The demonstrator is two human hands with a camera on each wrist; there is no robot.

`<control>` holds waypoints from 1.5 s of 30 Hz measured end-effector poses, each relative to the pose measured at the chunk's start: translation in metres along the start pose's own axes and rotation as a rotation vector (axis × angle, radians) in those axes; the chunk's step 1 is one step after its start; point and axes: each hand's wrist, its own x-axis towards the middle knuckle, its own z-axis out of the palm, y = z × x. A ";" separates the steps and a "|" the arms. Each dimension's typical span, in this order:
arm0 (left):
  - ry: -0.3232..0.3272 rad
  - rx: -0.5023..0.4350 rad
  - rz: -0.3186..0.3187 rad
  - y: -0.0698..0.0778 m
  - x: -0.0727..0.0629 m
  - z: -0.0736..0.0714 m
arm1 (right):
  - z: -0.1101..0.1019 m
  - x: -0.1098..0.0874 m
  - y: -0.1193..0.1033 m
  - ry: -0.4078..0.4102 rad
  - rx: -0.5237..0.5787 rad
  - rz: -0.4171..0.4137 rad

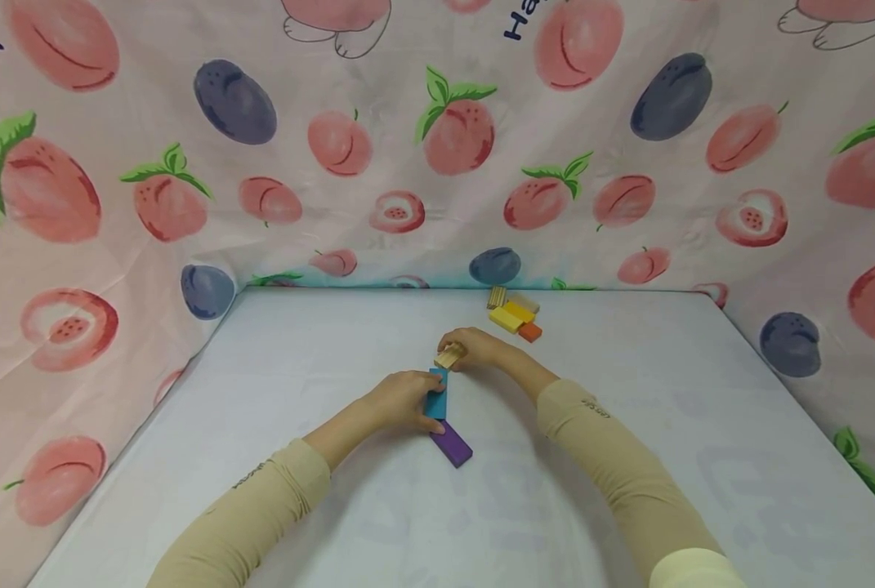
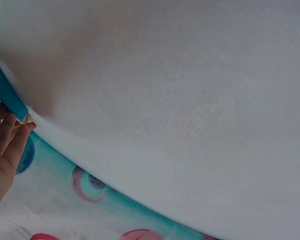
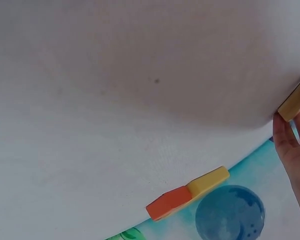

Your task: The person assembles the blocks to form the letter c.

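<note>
Pinches a tan wooden block [image 1: 448, 356] between the thumb and curled fingers of the right hand [image 1: 474, 346], close to mid-table, just past the far end of the blue block [image 1: 437, 404]; cannot tell whether quite touching. Grips that blue one with the left hand [image 1: 402, 400], fingers bent over the far end, thumb at the near end. Shows beside that thumb a purple block [image 1: 453, 447], flat and slanting away from the near end of the blue. Looks partway through joining blocks end to end: seems finished with purple, nearly so with blue, not yet with tan, to judge by the grip. Has farther out, near the back of the white table [image 1: 319, 343], yellow blocks [image 1: 506, 318], an orange block [image 1: 530, 331] and grooved wooden pieces [image 1: 497, 296], untouched by either hand. If counting these in, leaves the larger share unplaced.
</note>
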 end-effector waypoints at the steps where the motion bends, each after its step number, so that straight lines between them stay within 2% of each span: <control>1: 0.001 0.001 0.002 0.000 0.000 0.000 | 0.000 0.000 0.000 -0.002 -0.001 -0.005; 7: -0.005 -0.001 0.009 0.000 0.001 0.002 | -0.002 -0.004 0.004 -0.012 0.017 0.005; 17: -0.023 0.005 -0.005 0.002 0.000 0.002 | -0.002 -0.009 0.012 0.028 0.052 0.012; 27: -0.024 0.005 -0.018 0.002 -0.002 0.004 | -0.010 -0.014 0.013 0.092 -0.005 0.081; 38: -0.028 0.016 -0.033 0.004 -0.001 0.000 | -0.012 -0.019 0.023 0.292 -0.018 0.157; 45: -0.028 0.019 -0.032 0.003 -0.001 -0.002 | -0.015 -0.023 0.032 0.368 -0.025 0.191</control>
